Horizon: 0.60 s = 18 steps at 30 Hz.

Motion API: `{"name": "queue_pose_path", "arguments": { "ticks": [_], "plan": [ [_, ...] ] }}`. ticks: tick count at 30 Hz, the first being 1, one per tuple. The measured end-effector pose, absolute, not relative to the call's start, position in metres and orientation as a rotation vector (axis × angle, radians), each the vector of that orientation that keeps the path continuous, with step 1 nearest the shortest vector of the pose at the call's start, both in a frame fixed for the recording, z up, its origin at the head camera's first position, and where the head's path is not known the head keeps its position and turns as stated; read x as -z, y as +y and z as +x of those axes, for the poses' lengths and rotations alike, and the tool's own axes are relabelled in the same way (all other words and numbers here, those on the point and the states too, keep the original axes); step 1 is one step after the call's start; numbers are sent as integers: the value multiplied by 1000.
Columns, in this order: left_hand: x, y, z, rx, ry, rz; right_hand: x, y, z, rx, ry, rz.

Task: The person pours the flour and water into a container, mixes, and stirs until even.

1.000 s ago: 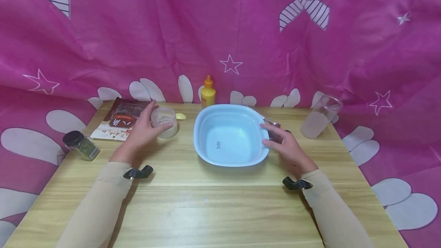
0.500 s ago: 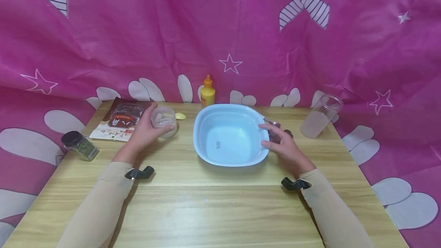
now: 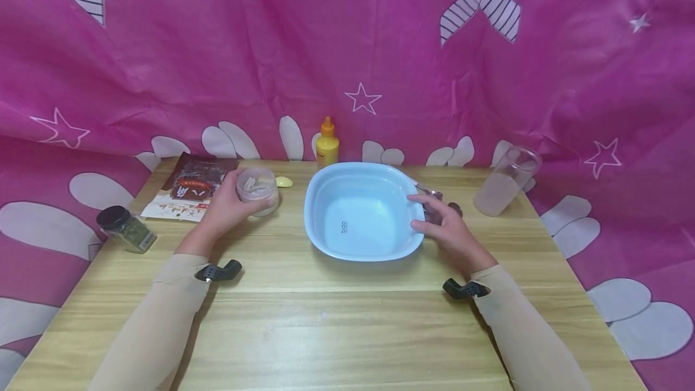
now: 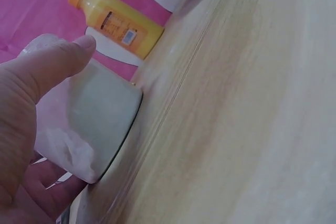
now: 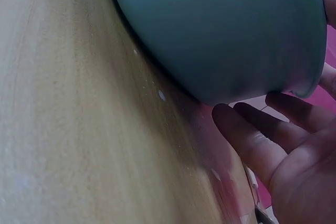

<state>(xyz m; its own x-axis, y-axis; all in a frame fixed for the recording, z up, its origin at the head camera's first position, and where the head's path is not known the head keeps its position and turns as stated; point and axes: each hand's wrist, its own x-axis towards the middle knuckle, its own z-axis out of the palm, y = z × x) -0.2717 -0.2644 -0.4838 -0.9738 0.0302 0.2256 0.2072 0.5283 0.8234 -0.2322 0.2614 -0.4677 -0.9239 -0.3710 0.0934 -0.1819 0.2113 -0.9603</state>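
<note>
Blue basin (image 3: 361, 213): one, right hand (image 3: 447, 231) relaxed beside; left hand (image 3: 230, 210) grips one jar (image 3: 257, 189).

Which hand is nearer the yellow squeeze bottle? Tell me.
Left. The left hand grips the small clear cup just left of the yellow squeeze bottle; the right hand rests at the blue basin's far right rim.
</note>
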Motion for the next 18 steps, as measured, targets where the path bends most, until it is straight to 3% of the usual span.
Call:
{"name": "queue_pose_path", "arguments": {
  "ticks": [18],
  "plan": [
    [456,-251,-259,1471,-2575,-150,466,265,-233,1714,2402,-510]
  ]
}}
